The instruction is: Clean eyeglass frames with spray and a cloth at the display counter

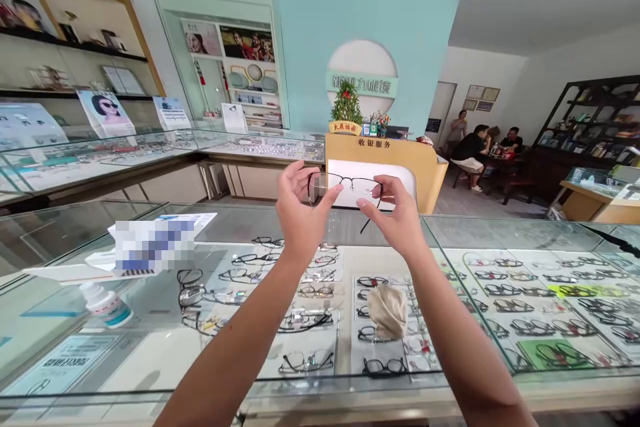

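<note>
A pair of eyeglasses (351, 181) with a thin dark top rim is held up above the glass counter, level with the white panel behind. My left hand (305, 207) grips its left side, the thumb near the bridge. On the opposite side, my right hand (393, 210) pinches the right lens area, thumb and fingers closed around the edge. One dark temple arm hangs down below the right lens. A crumpled beige cloth (387, 311) lies on the counter below my right hand. To the left stands a small white bottle (106, 305) with a blue-and-red label.
Several rows of spectacle frames (306, 361) lie inside the glass display case (345, 257). Papers with a blurred print (150, 243) rest on the left of the glass. A wooden cashier desk (430, 177) stands beyond, and people (473, 150) sit at the back right.
</note>
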{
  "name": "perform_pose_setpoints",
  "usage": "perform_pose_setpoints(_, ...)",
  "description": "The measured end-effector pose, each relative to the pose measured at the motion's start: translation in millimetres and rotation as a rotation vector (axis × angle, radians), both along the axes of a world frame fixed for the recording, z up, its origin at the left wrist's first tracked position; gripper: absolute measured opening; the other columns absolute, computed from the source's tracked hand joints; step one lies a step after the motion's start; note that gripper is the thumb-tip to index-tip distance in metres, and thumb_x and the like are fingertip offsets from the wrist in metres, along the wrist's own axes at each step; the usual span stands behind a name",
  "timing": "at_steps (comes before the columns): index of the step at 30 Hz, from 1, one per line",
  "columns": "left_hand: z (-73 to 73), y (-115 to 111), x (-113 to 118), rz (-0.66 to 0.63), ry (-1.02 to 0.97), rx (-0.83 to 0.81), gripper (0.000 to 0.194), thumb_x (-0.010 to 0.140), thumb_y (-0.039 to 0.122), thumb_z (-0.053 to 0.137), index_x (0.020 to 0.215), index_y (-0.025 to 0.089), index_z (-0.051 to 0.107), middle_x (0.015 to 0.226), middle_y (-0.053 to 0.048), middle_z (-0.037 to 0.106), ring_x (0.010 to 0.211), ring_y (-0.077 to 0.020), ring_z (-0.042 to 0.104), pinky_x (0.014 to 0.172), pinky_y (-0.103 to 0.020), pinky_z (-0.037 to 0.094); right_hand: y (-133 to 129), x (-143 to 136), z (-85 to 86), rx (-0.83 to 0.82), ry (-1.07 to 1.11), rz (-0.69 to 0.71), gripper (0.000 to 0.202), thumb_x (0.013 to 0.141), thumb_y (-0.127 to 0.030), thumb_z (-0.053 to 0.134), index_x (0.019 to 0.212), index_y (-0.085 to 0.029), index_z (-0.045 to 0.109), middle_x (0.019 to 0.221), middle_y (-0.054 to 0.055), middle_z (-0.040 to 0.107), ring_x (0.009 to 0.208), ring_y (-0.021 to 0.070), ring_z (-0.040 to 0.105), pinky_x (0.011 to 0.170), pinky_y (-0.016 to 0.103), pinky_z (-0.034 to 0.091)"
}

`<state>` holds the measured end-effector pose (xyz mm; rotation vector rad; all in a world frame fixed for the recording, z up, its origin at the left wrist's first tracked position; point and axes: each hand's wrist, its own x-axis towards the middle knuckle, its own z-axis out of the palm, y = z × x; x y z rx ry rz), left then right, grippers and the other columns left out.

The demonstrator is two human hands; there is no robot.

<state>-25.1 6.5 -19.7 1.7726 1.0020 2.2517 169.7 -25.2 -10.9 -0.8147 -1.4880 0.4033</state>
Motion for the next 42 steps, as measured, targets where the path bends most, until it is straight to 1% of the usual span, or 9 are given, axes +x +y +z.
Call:
perform_pose_setpoints(2,14.5,-5,6,0.012,0.014,0.117,0.078,0.093,0.04,0.089,0.156,0.029,0.044,0.139,-0.013,0.073,0.133,-0.026,0.072,0.12,-0.049,0.057,-8,-5,14.8,0.046,0.067,-0.035,0.05,0.084,-0.047,0.096,0.126,-0.033,0.074,0.11,0.005,0.075,0.108,0.028,0.069,0.109,0.048,0.054)
perform_pose_setpoints(4,22.7,-12,11,0.038,0.023,0.203,0.081,0.095,0.041,0.089,0.158,0.029,0.04,0.138,-0.013,0.072,0.134,-0.0266,0.072,0.121,-0.052,0.057,-15,-9,22.3,0.067,0.126,-0.071,0.047,0.085,-0.048,0.095,0.126,-0.034,0.075,0.114,0.007,0.077,0.114,0.0302,0.07,0.112,0.051,0.053)
perform_pose_setpoints(6,25.1,-18,15,0.055,0.017,0.241,0.081,0.095,0.041,0.089,0.158,0.029,0.04,0.137,-0.012,0.072,0.134,-0.0272,0.071,0.121,-0.054,0.056,-20,-10,24.0,0.071,0.155,-0.085,0.043,0.087,-0.047,0.094,0.124,-0.034,0.076,0.119,0.008,0.078,0.118,0.032,0.07,0.112,0.053,0.054)
perform_pose_setpoints(10,21.7,-25,17,0.034,0.006,0.261,0.078,0.093,0.039,0.09,0.155,0.031,0.042,0.137,-0.012,0.072,0.134,-0.0277,0.072,0.121,-0.054,0.056,-25,-9,21.0,0.1,0.134,-0.039,0.044,0.083,-0.042,0.098,0.122,-0.035,0.081,0.123,0.009,0.078,0.119,0.0346,0.071,0.111,0.056,0.057)
perform_pose_setpoints(16,18.0,-20,12,0.02,0.005,0.222,0.077,0.094,0.042,0.09,0.153,0.031,0.042,0.134,-0.01,0.072,0.134,-0.027,0.072,0.118,-0.051,0.058,-23,-9,18.9,0.071,0.12,-0.089,0.047,0.083,-0.044,0.098,0.125,-0.035,0.08,0.123,0.009,0.079,0.119,0.0342,0.071,0.103,0.054,0.064)
perform_pose_setpoints(24,16.0,-9,13,-0.105,-0.062,0.186,0.077,0.087,0.053,0.095,0.144,0.03,0.05,0.131,-0.009,0.072,0.13,-0.027,0.073,0.119,-0.052,0.058,-23,-10,20.4,0.072,0.008,-0.239,0.05,0.084,-0.057,0.093,0.122,-0.027,0.078,0.114,0.008,0.082,0.107,0.0281,0.079,0.088,0.047,0.07)
perform_pose_setpoints(30,14.4,-8,9,-0.154,-0.075,0.119,0.068,0.087,0.054,0.093,0.14,0.028,0.06,0.137,-0.01,0.07,0.127,-0.0263,0.073,0.115,-0.047,0.06,-27,-7,21.7,0.148,-0.044,-0.323,0.047,0.088,-0.058,0.089,0.121,-0.027,0.076,0.111,0.007,0.082,0.105,0.0258,0.079,0.085,0.044,0.071)
perform_pose_setpoints(35,14.5,-8,6,-0.161,-0.053,0.035,0.055,0.089,0.048,0.092,0.134,0.026,0.07,0.132,-0.009,0.07,0.123,-0.0243,0.072,0.109,-0.042,0.062,-28,-5,22.5,0.182,-0.069,-0.369,0.048,0.088,-0.059,0.09,0.121,-0.028,0.075,0.112,0.006,0.083,0.105,0.0256,0.08,0.086,0.044,0.071)
perform_pose_setpoints(42,16.5,-9,5,-0.128,-0.014,-0.053,0.055,0.085,0.05,0.093,0.13,0.027,0.073,0.128,-0.009,0.073,0.118,-0.0242,0.071,0.1,-0.041,0.062,-28,-4,23.6,0.153,-0.092,-0.395,0.05,0.089,-0.062,0.088,0.122,-0.028,0.074,0.109,0.006,0.082,0.103,0.026,0.08,0.084,0.044,0.07)
